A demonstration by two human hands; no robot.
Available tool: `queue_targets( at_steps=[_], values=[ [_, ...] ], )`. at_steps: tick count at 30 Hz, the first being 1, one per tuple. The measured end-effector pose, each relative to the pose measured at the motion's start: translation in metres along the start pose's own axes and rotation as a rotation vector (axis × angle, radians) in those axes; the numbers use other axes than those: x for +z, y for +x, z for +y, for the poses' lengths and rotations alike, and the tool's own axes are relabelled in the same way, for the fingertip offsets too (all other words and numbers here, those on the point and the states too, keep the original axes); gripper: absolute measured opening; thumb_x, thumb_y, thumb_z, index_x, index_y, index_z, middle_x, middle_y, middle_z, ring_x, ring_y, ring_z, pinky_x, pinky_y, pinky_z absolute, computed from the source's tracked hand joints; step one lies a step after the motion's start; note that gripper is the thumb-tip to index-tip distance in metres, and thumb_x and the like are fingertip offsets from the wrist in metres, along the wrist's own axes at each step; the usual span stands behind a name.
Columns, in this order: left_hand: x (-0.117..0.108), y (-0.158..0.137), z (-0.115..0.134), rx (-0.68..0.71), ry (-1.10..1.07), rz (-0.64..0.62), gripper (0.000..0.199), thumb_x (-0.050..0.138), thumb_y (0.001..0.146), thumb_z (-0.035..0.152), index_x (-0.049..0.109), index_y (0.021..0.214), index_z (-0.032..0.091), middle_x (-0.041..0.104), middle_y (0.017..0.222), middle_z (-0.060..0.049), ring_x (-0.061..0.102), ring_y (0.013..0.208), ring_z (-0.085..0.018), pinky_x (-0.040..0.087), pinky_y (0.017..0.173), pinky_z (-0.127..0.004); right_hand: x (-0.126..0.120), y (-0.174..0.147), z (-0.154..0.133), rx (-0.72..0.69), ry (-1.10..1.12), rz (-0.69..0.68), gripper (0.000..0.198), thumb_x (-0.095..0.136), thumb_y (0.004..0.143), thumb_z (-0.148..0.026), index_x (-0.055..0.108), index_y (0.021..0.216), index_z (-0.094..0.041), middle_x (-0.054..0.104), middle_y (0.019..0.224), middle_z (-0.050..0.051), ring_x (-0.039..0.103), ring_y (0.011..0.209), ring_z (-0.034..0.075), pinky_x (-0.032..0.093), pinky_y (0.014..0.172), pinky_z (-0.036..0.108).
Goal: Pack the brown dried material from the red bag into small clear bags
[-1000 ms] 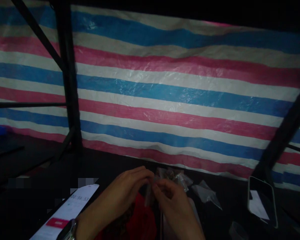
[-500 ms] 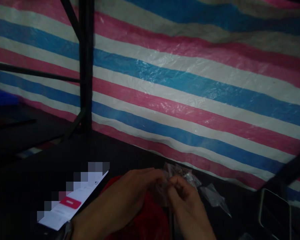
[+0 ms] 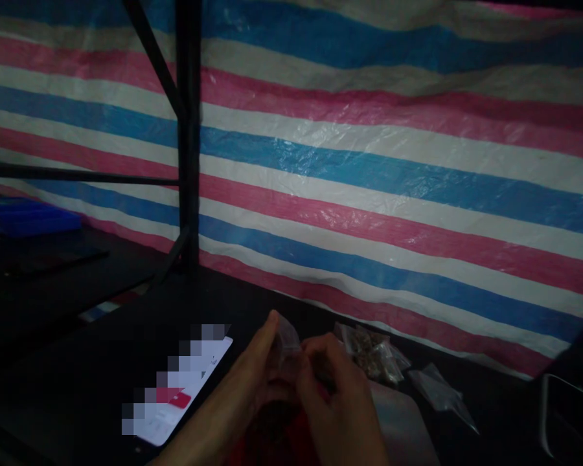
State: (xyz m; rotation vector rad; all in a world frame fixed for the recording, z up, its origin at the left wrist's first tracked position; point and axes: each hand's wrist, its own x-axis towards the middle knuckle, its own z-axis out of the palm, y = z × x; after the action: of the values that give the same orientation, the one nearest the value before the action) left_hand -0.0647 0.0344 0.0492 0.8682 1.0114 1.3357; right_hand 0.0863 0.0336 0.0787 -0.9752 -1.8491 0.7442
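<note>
A small clear plastic bag (image 3: 287,338) is stretched between my two hands over the dark table. My left hand (image 3: 255,362) grips its left side, thumb or finger upright along the edge. My right hand (image 3: 337,382) has its fingers pinched together at the bag's right side. Below them lies something red (image 3: 294,440) with a dark mass of small things (image 3: 272,417) in it, too dim to make out. Just beyond my right hand lie several small clear bags (image 3: 374,353) with brownish small contents. Farther right is a flat clear bag (image 3: 442,388).
A lit phone (image 3: 162,421) lies left of my left forearm. A pale flat surface (image 3: 401,421) shows beside my right wrist, and a dark pale-rimmed device (image 3: 571,414) at far right. Blue tray (image 3: 36,217), black frame post (image 3: 188,142) and striped sheet (image 3: 369,188) stand behind.
The view has shifted, so the scene sits farther right and lower at left. My hands have drawn slightly apart, and the clear bag between them shows more. The pale surface by my right wrist is now visible.
</note>
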Motion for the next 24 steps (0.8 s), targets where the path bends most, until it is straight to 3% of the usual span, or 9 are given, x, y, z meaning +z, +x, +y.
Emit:
queue_targets(
  at_steps=[2, 5, 9, 12, 16, 20, 24],
  values=[
    [-0.002, 0.005, -0.003, -0.079, -0.161, 0.037, 0.047, 0.071, 0.088, 0.066, 0.065, 0.102, 0.022, 0.077, 0.083, -0.003, 0.076, 0.071, -0.019, 0.063, 0.071, -0.031, 0.005, -0.001, 0.004, -0.016, -0.057, -0.092, 0.011, 0.055, 0.096, -0.02, 0.064, 0.09, -0.024, 0.073, 0.089, -0.001, 0.07, 0.084, 0.017, 0.049, 0.077, 0.025],
    [-0.008, 0.007, -0.004, -0.06, -0.182, 0.058, 0.048, 0.09, 0.076, 0.052, 0.067, 0.105, 0.021, 0.08, 0.093, -0.005, 0.078, 0.083, -0.021, 0.062, 0.078, -0.032, 0.004, -0.002, 0.013, 0.012, -0.151, -0.16, 0.016, 0.056, 0.089, -0.009, 0.064, 0.09, -0.023, 0.073, 0.096, 0.001, 0.07, 0.092, 0.019, 0.048, 0.084, 0.028],
    [-0.022, 0.004, -0.005, -0.031, -0.134, 0.01, 0.064, 0.101, 0.062, 0.045, 0.071, 0.112, 0.02, 0.081, 0.108, -0.008, 0.077, 0.102, -0.026, 0.059, 0.091, -0.034, -0.012, -0.007, 0.019, 0.111, -0.287, -0.267, 0.018, 0.06, 0.088, -0.007, 0.068, 0.091, -0.023, 0.073, 0.104, 0.004, 0.068, 0.105, 0.025, 0.047, 0.096, 0.036],
    [-0.03, 0.0, -0.009, -0.011, -0.005, -0.138, 0.061, 0.097, 0.07, 0.036, 0.07, 0.123, 0.023, 0.08, 0.115, -0.006, 0.074, 0.109, -0.024, 0.054, 0.093, -0.033, -0.024, -0.013, 0.023, 0.187, -0.371, -0.363, 0.033, 0.066, 0.076, 0.0, 0.073, 0.098, -0.023, 0.071, 0.12, 0.008, 0.061, 0.123, 0.03, 0.045, 0.106, 0.041],
    [-0.028, -0.001, -0.014, 0.018, 0.056, -0.263, 0.062, 0.091, 0.074, 0.026, 0.065, 0.13, 0.029, 0.079, 0.112, -0.001, 0.072, 0.111, -0.024, 0.051, 0.094, -0.035, -0.03, -0.017, 0.033, 0.207, -0.372, -0.329, 0.061, 0.048, 0.07, 0.012, 0.072, 0.115, -0.022, 0.067, 0.127, 0.01, 0.063, 0.121, 0.026, 0.047, 0.103, 0.037],
    [-0.02, -0.001, -0.014, 0.061, 0.04, -0.245, 0.064, 0.089, 0.073, 0.024, 0.063, 0.131, 0.031, 0.078, 0.112, -0.001, 0.071, 0.113, -0.024, 0.049, 0.097, -0.035, -0.029, -0.015, 0.042, 0.163, -0.29, -0.258, 0.058, 0.041, 0.072, 0.012, 0.072, 0.108, -0.021, 0.07, 0.114, 0.008, 0.068, 0.103, 0.022, 0.05, 0.09, 0.033],
    [-0.017, -0.002, -0.012, 0.057, 0.014, -0.271, 0.062, 0.087, 0.078, 0.022, 0.061, 0.134, 0.035, 0.077, 0.122, -0.001, 0.071, 0.116, -0.023, 0.049, 0.099, -0.035, -0.031, -0.01, 0.046, 0.093, -0.264, -0.156, 0.056, 0.039, 0.062, 0.014, 0.071, 0.094, -0.02, 0.071, 0.103, 0.006, 0.068, 0.099, 0.021, 0.049, 0.089, 0.031]
  ],
)
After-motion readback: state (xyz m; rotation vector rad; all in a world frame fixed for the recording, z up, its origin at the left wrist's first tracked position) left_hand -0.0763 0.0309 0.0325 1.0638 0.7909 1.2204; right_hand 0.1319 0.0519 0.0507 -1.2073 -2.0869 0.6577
